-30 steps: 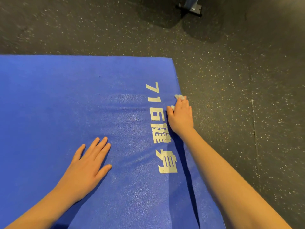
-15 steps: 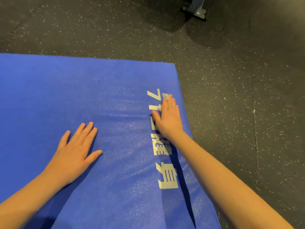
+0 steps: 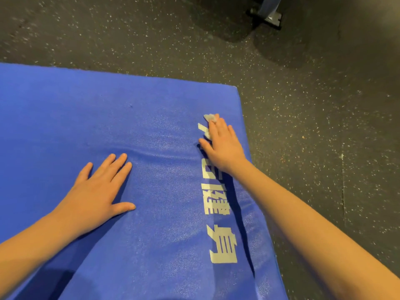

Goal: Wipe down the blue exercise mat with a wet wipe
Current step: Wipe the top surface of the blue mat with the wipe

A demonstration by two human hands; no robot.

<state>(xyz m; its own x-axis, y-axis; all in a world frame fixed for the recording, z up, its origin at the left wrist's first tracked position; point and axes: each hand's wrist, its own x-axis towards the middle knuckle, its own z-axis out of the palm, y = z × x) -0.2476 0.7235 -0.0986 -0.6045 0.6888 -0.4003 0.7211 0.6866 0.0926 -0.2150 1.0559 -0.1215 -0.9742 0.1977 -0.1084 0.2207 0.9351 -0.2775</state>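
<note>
- The wet wipe (image 3: 210, 117) is bunched into a small pale wad under the fingertips of the right hand (image 3: 224, 148). Only its front end shows past them.
- The right hand lies nearly flat with its fingers stretched forward and thumb spread to the side. It presses the wipe down and does not curl round it.
- The blue exercise mat (image 3: 108, 118) lies under both hands. Its far right corner is just ahead of the right hand, and its right edge runs close along that hand's outer side.
- A second ago the right hand sat at that edge, outside the printed digits. It has since slid inward and a little forward, so it now covers the first digits of the white lettering (image 3: 217, 202), with the wipe just past the "7".
- This looks like a stroke travelling in from the edge strip onto the printed band, so the wiping is under way and not finished. The broad stretch beyond the left hand looks matte and probably remains to be done.
- The left hand (image 3: 97, 191) is flat on the mat, palm down with fingers straight and slightly fanned, and holds nothing. It has drifted slightly further from the lettering and appears to be bracing.
- A faint crease in the mat runs between the two hands, and the surface there glistens.
- To the right hand's outer side and ahead lies dark speckled floor (image 3: 313, 137). A metal equipment foot (image 3: 268, 17) stands well beyond it.
</note>
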